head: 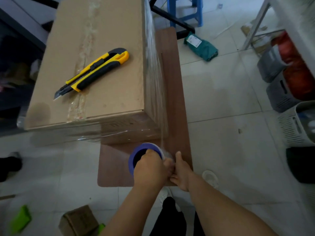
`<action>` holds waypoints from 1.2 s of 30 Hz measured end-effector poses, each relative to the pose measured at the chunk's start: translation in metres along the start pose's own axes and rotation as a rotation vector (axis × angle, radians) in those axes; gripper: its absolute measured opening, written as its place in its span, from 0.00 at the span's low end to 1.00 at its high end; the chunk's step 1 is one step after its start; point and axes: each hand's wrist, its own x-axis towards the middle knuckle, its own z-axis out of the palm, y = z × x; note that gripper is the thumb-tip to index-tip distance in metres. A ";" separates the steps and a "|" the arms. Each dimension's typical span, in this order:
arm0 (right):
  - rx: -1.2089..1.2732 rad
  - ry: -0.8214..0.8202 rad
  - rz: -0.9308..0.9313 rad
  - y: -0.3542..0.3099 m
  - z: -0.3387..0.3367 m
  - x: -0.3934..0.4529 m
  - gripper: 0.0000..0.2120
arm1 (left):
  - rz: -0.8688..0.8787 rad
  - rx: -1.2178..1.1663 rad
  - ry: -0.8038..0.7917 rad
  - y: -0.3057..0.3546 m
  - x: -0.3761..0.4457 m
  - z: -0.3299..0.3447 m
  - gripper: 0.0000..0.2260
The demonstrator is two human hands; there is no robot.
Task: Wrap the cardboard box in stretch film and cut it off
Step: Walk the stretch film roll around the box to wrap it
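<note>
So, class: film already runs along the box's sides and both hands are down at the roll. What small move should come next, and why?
Probably free the right hand and reach for the utility knife lying on the cardboard box. The stretch film already covers the visible sides, is still joined to the roll gripped by the left hand, and remains uncut.

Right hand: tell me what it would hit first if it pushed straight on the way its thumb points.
The right hand points up-frame along the taut stretch film, so it would probably meet that film first, then the near right corner of the cardboard box. Depth is unclear; it might slide past over the brown board.
</note>
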 end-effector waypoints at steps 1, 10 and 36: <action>0.019 -0.004 -0.005 0.004 0.007 0.000 0.36 | 0.012 0.003 -0.003 -0.005 0.002 -0.001 0.21; 0.142 0.047 -0.074 0.024 0.041 0.006 0.32 | 0.150 0.042 0.008 -0.039 0.017 -0.014 0.20; 0.452 0.186 -0.242 0.060 0.094 0.019 0.30 | 0.424 0.089 -0.079 -0.098 0.021 -0.030 0.20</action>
